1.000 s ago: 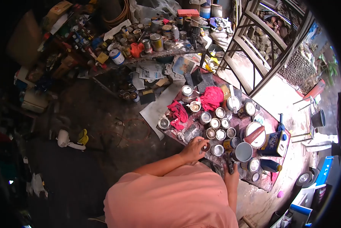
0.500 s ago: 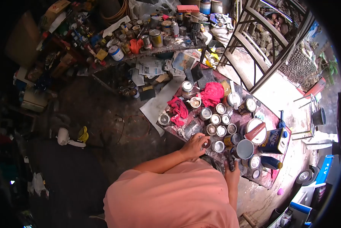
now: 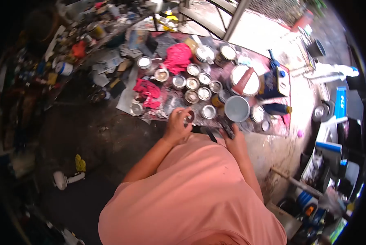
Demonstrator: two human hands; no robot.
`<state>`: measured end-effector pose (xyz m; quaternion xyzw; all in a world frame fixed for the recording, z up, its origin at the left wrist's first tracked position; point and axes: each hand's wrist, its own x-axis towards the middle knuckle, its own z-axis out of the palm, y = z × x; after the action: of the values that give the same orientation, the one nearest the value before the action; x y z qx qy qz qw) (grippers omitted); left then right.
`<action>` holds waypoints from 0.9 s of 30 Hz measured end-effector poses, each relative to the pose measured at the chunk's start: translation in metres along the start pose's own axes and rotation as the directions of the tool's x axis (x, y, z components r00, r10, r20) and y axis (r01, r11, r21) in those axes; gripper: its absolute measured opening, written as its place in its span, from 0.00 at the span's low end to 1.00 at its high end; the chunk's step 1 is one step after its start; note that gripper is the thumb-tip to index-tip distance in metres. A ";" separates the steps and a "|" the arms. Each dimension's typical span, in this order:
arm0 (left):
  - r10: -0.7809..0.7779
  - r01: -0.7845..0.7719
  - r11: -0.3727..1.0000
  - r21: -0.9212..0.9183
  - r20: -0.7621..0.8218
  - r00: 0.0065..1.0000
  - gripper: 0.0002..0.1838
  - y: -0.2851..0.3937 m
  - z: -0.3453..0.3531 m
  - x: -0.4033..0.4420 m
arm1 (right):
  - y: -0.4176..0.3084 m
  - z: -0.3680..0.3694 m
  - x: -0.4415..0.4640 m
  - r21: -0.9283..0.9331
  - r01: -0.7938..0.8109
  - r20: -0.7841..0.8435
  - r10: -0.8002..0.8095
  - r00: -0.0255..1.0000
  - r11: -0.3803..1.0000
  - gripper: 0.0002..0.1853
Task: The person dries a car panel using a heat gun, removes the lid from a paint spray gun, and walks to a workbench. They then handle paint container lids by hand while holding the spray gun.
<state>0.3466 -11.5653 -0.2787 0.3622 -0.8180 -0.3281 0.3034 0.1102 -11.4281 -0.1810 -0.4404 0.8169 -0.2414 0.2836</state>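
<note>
My left hand (image 3: 177, 125) is at the front edge of the paint-stained table (image 3: 248, 125), fingers curled round a small round can (image 3: 190, 117) with a dark inside. My right hand (image 3: 234, 139) grips a dark, stained tool (image 3: 227, 129); its kind is too blurred to make out. Just beyond my right hand stands a large grey cup (image 3: 237, 109), open at the top. Between the hands sits a small open tin (image 3: 208, 112) with a pale inside. Several other small tins (image 3: 192, 83) stand close together behind it.
Pink cloths (image 3: 178, 58) lie at the table's left side. At the right stand a large white-topped can (image 3: 248, 83) with a reddish-brown object across it, a blue rectangular can (image 3: 272, 83) and a dark bottle (image 3: 277, 109). A cluttered bench (image 3: 121, 34) is at the back left.
The camera view has turned, so the table appears higher and farther left. Both hands keep their holds near the table's front edge; the right hand sits slightly nearer the grey cup.
</note>
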 end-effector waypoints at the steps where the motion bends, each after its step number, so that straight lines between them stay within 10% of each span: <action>1: 0.006 -0.006 1.000 0.006 0.003 1.000 0.37 0.001 0.002 -0.001 | -0.005 -0.002 0.000 -0.012 -0.021 0.006 0.021 1.000 1.000 0.24; 7: 0.009 -0.009 0.999 0.042 0.001 1.000 0.23 0.002 0.004 0.001 | -0.012 -0.006 -0.001 0.025 -0.032 0.015 0.031 0.999 0.999 0.26; 27: -0.035 0.032 0.998 0.049 0.066 0.997 0.24 0.008 0.003 0.005 | 0.003 0.000 0.003 0.004 -0.009 -0.012 0.009 1.000 1.000 0.25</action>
<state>0.3389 -11.5645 -0.2731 0.3721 -0.8291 -0.3251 0.2616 0.1071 -11.4297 -0.1834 -0.4347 0.8201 -0.2440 0.2808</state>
